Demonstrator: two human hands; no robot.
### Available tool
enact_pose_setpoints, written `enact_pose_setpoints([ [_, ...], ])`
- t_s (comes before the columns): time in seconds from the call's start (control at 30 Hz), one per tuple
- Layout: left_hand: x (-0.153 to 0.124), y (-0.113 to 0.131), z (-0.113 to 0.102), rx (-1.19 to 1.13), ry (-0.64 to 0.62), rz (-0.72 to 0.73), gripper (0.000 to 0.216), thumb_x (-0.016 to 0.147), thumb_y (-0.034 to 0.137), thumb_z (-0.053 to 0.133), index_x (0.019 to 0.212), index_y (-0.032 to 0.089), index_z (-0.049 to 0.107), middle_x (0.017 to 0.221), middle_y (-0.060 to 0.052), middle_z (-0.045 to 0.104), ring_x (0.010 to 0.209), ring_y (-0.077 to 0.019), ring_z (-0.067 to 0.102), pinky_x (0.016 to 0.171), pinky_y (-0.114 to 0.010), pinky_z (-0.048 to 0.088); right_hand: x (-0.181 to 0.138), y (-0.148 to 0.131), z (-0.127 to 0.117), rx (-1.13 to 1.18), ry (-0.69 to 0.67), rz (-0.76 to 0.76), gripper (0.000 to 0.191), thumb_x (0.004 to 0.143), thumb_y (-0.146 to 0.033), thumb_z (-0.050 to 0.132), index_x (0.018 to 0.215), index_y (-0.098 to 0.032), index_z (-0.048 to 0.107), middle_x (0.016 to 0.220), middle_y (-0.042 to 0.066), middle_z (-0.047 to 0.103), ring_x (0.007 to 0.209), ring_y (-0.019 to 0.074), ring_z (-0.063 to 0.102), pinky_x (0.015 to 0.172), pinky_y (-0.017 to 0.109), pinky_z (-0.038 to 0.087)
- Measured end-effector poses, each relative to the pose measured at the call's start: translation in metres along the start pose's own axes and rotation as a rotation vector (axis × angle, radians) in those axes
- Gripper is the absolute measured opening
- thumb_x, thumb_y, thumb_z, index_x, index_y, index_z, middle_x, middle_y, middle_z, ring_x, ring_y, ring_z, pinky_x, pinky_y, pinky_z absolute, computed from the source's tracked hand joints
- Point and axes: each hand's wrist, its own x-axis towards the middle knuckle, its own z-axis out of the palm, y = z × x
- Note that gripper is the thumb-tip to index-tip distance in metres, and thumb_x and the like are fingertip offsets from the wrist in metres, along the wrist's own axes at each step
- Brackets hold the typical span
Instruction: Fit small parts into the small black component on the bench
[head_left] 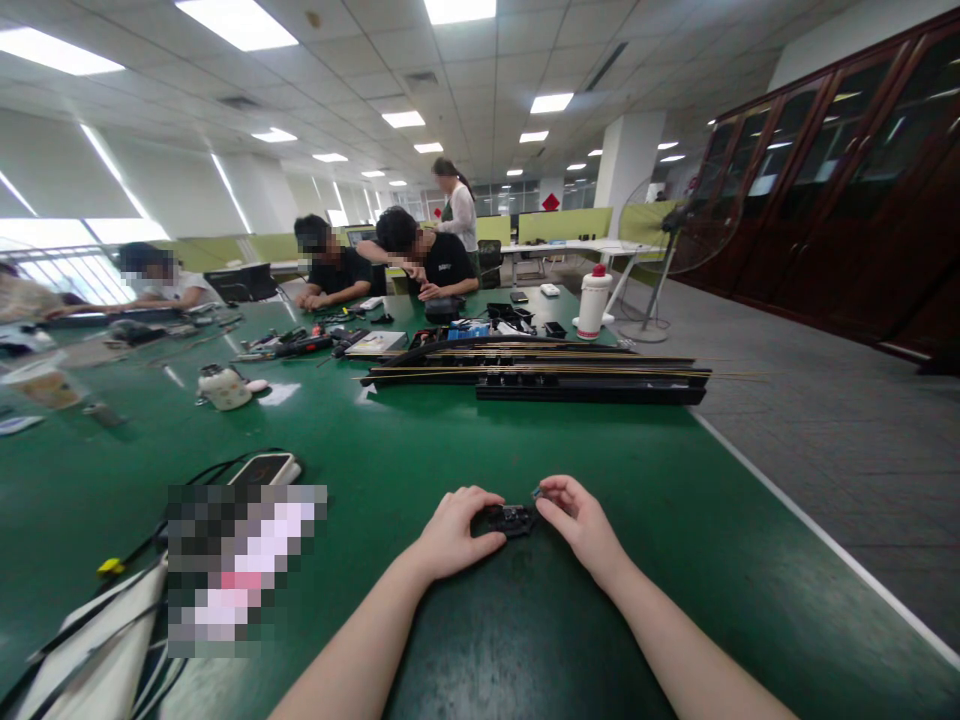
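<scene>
On the green table in front of me lies a small black part (512, 521) with a lighter metallic piece on top; its exact kind is too small to make out. My left hand (459, 532) grips it from the left, thumb at the near side and fingers at the far side. Just right of it, my right hand (576, 518) pinches a tiny bluish-grey piece (536, 493) between thumb and fingertips. That piece is close above the black part's right end; whether they touch I cannot tell.
Long black rails with thin brass-coloured rods (592, 375) lie across the table ahead. A white bottle with a red cap (593, 303) stands behind them. Left are a small pale jar (223, 387), a phone (264, 470) and cables. Several people sit or stand beyond, near scattered tools (304, 343).
</scene>
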Motion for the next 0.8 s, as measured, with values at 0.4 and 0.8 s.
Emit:
enact_pose_setpoints([
  [0.4,-0.0001,0.0010,-0.0009,0.006,-0.010,-0.007,0.039,0.074,0.029,0.066,0.112,0.025,0.058,0.105,-0.003,0.062,0.099,-0.0230,0.054,0.089,-0.035,0.040,-0.0008,-0.0052,-0.0027,0.130,0.104,0.058,0.042,0.063,-0.049,0.072,0.092,-0.020,0.065,0.092,0.007,0.071,0.093,0.0236,0.064,0.090,0.040,0.045],
  [0.8,0.0000,-0.0011,0.0000,0.005,-0.002,0.001,0.039,0.074,0.029,0.067,0.112,0.025,0.058,0.106,-0.003,0.062,0.100,-0.0230,0.054,0.089,-0.036,0.040,0.0029,0.0036,-0.0039,0.284,0.199,0.115,0.038,0.064,-0.044,0.071,0.093,-0.020,0.066,0.092,0.006,0.070,0.095,0.0226,0.063,0.089,0.037,0.045],
])
